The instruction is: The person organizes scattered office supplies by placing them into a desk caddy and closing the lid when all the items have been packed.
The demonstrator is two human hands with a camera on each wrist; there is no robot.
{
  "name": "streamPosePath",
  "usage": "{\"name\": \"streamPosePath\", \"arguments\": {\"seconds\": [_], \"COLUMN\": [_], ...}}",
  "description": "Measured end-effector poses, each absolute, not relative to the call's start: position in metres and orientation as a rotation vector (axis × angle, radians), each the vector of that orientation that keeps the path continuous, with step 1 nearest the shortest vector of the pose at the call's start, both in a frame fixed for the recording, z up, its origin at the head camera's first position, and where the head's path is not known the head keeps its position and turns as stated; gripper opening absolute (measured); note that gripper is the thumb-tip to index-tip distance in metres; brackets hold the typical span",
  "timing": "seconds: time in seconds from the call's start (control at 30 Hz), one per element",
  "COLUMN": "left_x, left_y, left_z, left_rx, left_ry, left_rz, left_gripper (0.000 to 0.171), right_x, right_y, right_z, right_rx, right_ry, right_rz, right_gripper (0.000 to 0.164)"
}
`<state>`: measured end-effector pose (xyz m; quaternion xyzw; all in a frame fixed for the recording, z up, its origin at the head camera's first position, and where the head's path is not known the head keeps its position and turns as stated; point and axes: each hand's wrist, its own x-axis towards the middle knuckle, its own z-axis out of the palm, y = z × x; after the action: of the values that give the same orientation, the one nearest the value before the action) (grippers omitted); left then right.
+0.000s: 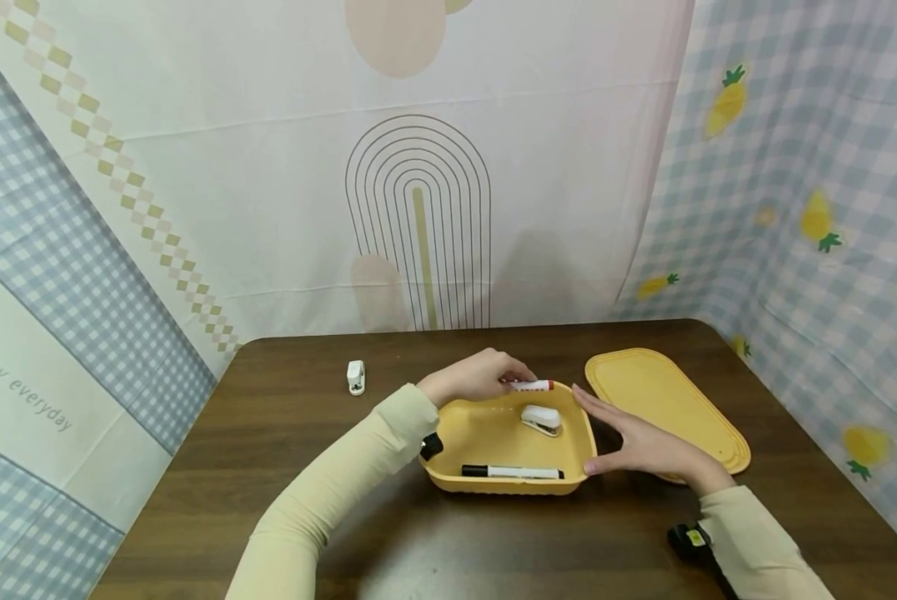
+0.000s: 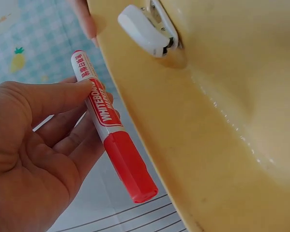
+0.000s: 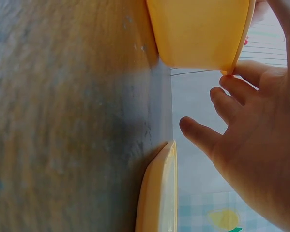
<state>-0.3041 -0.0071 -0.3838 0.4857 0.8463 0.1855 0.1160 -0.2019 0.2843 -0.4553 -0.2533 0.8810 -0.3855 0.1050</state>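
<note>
Red whiteboard marker [image 2: 105, 108] is in the left hand [image 1: 482, 375], pinched between thumb and fingers, around centre of the head frame, at the far rim of the yellow box [image 1: 486, 433]. Can't tell from my feeds whether barrel touches rim. Right hand [image 1: 639, 442] is spread wide, thumb and fingertips at the box's right end, not wrapped round it.

Risks as I read them:
- Pinch sits up the barrel, red cap [image 2: 130, 166] sticks out free. Marker could pivot and clip the rim.
- Let go too early, past the rim: round body, would likely roll off toward the top of the frame, behind the box.
- White mini stapler [image 1: 542, 419] lies in the box just below the marker in frame. A drop could land on it and end up tilted.
- Right hand only braces one end. Push too hard and the box may slide left on the table [image 1: 231, 467], shifting the black-capped marker [image 1: 512, 472] along its lower edge.
- Yellow lid [image 1: 666, 408], right of centre, is near the right hand. Careless pull-back could drag it.
</note>
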Motion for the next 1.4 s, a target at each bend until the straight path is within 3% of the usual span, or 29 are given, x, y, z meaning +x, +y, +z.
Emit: {"name": "streamPosePath", "arguments": {"seconds": [1.4], "left_x": [-0.300], "left_y": [0.011], "left_z": [-0.392], "left_rx": [1.445], "left_ry": [2.325], "left_rz": [0.311], "left_gripper": [0.035], "right_x": [-0.202], "right_y": [0.286], "right_z": [-0.459], "right_rx": [-0.730], "right_ry": [2.563], "right_rz": [-1.182], "right_gripper": [0.105]}}
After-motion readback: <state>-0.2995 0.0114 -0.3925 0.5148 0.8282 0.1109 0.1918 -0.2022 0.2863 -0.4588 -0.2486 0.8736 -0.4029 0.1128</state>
